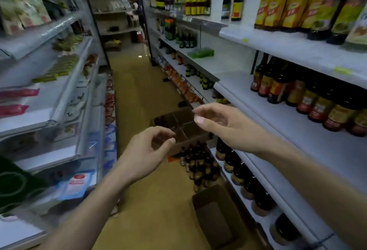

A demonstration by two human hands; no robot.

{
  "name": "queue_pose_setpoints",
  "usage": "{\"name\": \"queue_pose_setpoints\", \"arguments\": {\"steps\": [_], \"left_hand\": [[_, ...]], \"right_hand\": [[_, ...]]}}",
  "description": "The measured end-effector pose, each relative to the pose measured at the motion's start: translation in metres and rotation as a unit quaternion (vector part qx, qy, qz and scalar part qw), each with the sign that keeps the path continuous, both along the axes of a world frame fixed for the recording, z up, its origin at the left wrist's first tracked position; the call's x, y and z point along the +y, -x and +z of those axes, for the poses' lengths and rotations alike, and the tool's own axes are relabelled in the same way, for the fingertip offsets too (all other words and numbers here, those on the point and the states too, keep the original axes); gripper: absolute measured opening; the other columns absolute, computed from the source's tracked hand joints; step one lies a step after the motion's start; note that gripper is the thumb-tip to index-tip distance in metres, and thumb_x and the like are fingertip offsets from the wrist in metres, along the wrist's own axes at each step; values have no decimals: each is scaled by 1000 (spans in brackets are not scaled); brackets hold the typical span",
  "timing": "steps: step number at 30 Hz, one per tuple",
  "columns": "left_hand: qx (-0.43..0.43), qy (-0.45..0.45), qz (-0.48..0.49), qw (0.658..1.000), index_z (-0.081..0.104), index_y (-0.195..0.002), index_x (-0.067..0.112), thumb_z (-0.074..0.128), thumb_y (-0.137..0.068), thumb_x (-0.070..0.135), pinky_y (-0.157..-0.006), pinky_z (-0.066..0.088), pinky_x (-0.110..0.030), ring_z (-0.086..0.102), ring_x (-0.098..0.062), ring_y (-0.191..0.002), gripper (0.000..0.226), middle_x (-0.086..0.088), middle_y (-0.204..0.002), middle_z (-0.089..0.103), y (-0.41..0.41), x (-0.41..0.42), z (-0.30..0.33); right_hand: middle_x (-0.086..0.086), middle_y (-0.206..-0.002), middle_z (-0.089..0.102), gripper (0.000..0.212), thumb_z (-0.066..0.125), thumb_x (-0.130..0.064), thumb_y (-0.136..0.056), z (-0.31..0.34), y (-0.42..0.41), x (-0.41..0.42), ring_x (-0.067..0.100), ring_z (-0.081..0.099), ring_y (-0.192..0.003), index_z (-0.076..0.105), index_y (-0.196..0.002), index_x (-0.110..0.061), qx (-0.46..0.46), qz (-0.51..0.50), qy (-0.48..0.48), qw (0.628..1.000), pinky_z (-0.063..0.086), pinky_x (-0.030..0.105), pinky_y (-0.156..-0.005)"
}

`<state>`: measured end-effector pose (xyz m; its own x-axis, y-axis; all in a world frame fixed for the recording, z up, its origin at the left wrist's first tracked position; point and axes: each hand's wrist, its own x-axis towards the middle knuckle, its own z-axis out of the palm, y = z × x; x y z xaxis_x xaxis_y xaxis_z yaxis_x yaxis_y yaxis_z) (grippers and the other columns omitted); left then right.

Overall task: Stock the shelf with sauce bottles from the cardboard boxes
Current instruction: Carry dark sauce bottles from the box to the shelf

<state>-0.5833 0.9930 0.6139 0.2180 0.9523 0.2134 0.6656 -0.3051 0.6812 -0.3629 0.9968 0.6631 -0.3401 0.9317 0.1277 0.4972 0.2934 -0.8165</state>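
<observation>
Both hands are raised in mid-air over the aisle and hold nothing. The left hand [148, 151] has its fingers loosely curled, thumb near the fingertips, with no object between them. The right hand [220, 123] is extended forward, fingers relaxed and slightly bent, likewise bare.

Judgement: the step in hand is a reach down for the next bottles. To do it well, the person should lower both hands to the loose group first, take each bottle by the neck or shoulder, and lift straight up so that neighbours are not knocked over on the hard floor.

The sauce bottles [199, 165] stand upright in a cluster on the floor, below and between the two hands, just beside the base of the right-hand shelving. The divided cardboard box [183, 125] sits on the floor beyond them, partly hidden behind the hands; most cells look vacant, one shows dark tops. A second cardboard box [217, 217] lies nearer, open. The middle shelf [264, 108] on the right has bare board left of its bottle row.
</observation>
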Motion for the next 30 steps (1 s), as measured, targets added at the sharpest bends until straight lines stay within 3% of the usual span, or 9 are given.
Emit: {"name": "queue_pose_setpoints", "arguments": {"steps": [5,12,18,20,23,25,30], "left_hand": [[-55,36,22,998,54,-102,44,62,-91,26,-76,45,-8,58,10,-88,22,19,-93,63,46,66,-30],[-37,50,51,997,56,-103,35,61,-92,21,-73,43,-6,58,3,-85,18,17,-93,61,102,218,-34],[-17,72,88,993,58,-98,35,59,-93,22,-80,51,-22,60,-3,-90,14,17,-96,60,149,344,-39],[-15,85,93,992,60,-102,30,58,-93,23,-80,50,-21,60,-2,-89,11,17,-94,59,159,376,-49],[0,94,87,992,60,-103,28,58,-94,23,-72,43,-5,58,4,-83,11,18,-90,59,171,434,-68],[-10,103,81,991,61,-102,26,59,-93,19,-68,41,-1,58,4,-79,11,15,-89,61,179,480,-84],[-30,143,23,989,56,-93,34,55,-95,20,-65,46,-15,59,-6,-80,14,9,-94,60,198,598,-129]], "right_hand": [[-17,-116,61,47,58,-51,-89,-17,44,85,-3,58,-107,54,-130,-29,-25,12,18,999,49,21,-93],[-18,-111,64,40,57,-50,-90,-37,119,248,-6,60,-103,61,-123,-28,-35,74,7,997,50,18,-90],[-19,-107,65,26,58,-40,-94,-49,159,381,-12,58,-97,65,-115,-27,-29,88,39,995,44,2,-77],[-19,-106,65,25,58,-41,-93,-56,167,416,-12,59,-96,64,-114,-29,-27,85,62,994,45,3,-75],[-20,-105,65,25,58,-43,-92,-69,175,470,-11,60,-94,63,-113,-32,-34,67,81,994,48,8,-73],[-19,-103,66,23,58,-42,-92,-79,180,508,-8,62,-95,64,-112,-31,-26,39,95,994,50,15,-78],[-18,-105,66,22,57,-41,-93,-114,203,597,-6,61,-97,63,-112,-31,-43,-8,119,992,47,14,-81]]}}
